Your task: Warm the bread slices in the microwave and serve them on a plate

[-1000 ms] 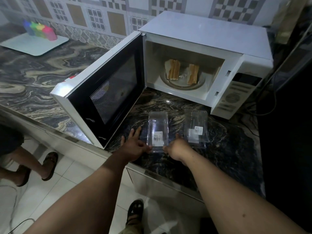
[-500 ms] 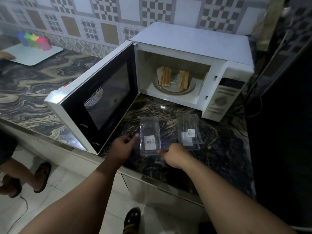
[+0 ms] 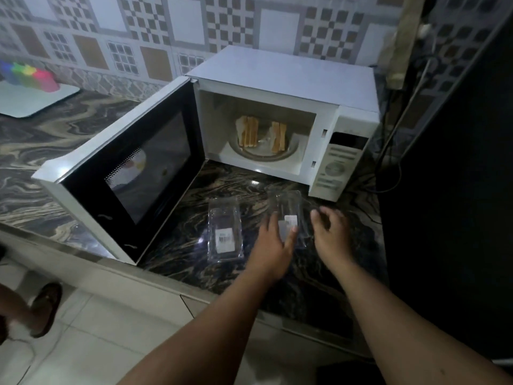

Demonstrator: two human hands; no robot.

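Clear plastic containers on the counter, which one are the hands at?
The right container, nearer the microwave's control panel: both hands flank it. The left container lies untouched.

A single wide-angle view looks from the person's head, forward and steeply down over both forearms onto the dark marbled bench [image 3: 69, 151]. It faces the tiled wall [image 3: 194, 26] and looks into the open microwave [image 3: 283, 87] from above and in front, at arm's reach. The floor [image 3: 91, 337] fills the lower left. Straight lines bow toward the frame edges.
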